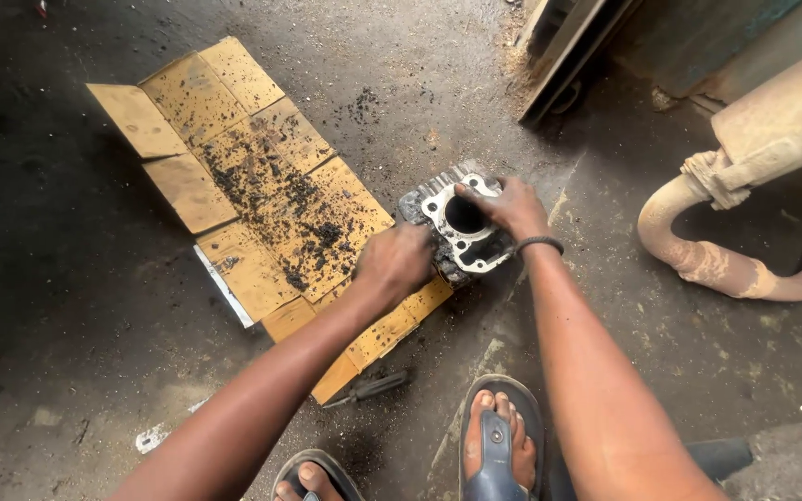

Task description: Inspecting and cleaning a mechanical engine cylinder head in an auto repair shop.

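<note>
A finned metal engine cylinder block point(464, 221) with a round bore stands on the concrete floor at the edge of a flattened cardboard sheet point(252, 176). My right hand point(510, 206) rests on its top face, fingers by the bore, holding it steady. My left hand point(394, 260) is closed in a fist against the block's near-left side; whether it holds a small tool is hidden. Black scrapings lie scattered over the cardboard.
A dark-handled tool point(368, 388) lies on the floor below the cardboard. A dusty exhaust pipe point(735, 186) curves at the right. A metal door frame point(568, 46) stands at the top. My sandalled feet point(498, 445) are at the bottom edge.
</note>
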